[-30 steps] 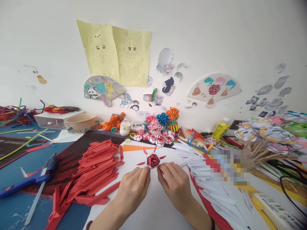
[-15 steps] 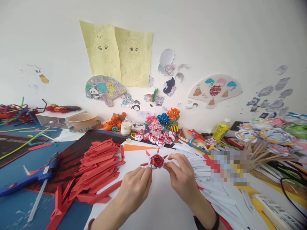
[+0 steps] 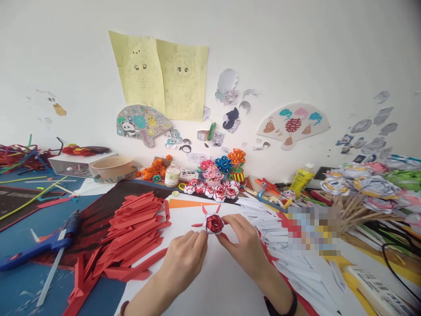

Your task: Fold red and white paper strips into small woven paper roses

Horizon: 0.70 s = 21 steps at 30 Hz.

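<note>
In the head view, a red and white paper flower (image 3: 214, 224) is held between the fingertips of both hands, above a white sheet (image 3: 213, 281). Its near left edge is pinched by the left hand (image 3: 187, 251), whose fingers are bunched closely together. Its right edge is held by the right hand (image 3: 242, 240), with the forefinger placed higher on the rim and the thumb lower, a narrow space being left between them. The red centre is turned upward and toward the wrists. The outline is nearly round, so a long axis cannot be told. Two red points (image 3: 217, 209) are directed away from the hands, side by side, and a third is directed out to the left, beyond the left fingertips.

To the left of the left hand, red folded strips (image 3: 134, 237) are heaped, and farther left a blue glue gun (image 3: 67, 230) is laid. To the right of the right hand, white folded strips (image 3: 296, 259) are spread. Beyond both hands, finished red and white flowers (image 3: 219, 193) are clustered.
</note>
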{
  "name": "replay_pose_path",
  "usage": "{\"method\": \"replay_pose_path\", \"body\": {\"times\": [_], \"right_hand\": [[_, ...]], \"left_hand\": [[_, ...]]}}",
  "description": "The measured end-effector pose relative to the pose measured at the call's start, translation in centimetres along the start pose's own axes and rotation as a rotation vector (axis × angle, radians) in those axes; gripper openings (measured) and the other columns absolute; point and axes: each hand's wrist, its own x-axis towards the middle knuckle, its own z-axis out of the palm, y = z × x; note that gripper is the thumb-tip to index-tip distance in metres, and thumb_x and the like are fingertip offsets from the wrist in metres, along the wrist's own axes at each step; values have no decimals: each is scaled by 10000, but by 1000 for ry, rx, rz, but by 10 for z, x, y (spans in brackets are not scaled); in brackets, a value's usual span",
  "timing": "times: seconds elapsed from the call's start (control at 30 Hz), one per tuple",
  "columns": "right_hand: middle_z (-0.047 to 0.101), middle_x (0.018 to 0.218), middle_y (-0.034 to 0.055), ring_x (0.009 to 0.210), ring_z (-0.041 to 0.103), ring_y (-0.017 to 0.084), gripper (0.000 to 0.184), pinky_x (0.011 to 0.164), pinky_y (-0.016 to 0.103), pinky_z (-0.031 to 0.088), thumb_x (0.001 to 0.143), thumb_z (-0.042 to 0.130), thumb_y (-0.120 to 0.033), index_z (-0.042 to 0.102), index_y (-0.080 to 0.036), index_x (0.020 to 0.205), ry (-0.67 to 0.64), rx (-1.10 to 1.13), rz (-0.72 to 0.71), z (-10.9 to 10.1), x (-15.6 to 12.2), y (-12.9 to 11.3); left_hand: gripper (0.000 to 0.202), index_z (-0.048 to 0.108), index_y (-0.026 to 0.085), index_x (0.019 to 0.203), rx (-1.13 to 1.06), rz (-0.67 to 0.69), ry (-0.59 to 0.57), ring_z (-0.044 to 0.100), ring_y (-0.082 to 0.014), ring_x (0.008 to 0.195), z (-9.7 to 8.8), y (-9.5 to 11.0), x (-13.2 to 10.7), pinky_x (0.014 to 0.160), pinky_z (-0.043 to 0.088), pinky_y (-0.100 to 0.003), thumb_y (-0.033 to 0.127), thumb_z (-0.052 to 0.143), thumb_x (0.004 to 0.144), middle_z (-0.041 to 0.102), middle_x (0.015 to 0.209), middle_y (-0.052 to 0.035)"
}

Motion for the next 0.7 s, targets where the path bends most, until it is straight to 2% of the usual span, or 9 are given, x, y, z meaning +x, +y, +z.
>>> {"method": "replay_pose_path", "body": {"times": [0.23,0.7], "right_hand": [[650,949,68,871,606,200,175,749,327,515,887,543,-145,598,-193,1046,-35,109,-38,-2,1,1],[654,804,48,759,608,177,107,671,287,502,904,538,-168,643,-188,900,-19,173,-46,-4,2,0]], "left_hand": [[201,465,181,737,33,-6,0,413,-125,499,1,-2,0,490,246,-301,77,446,908,449,570,27],[222,483,181,715,15,-26,14,416,-112,485,1,-2,-1,482,253,-297,91,446,915,453,558,27]]}}
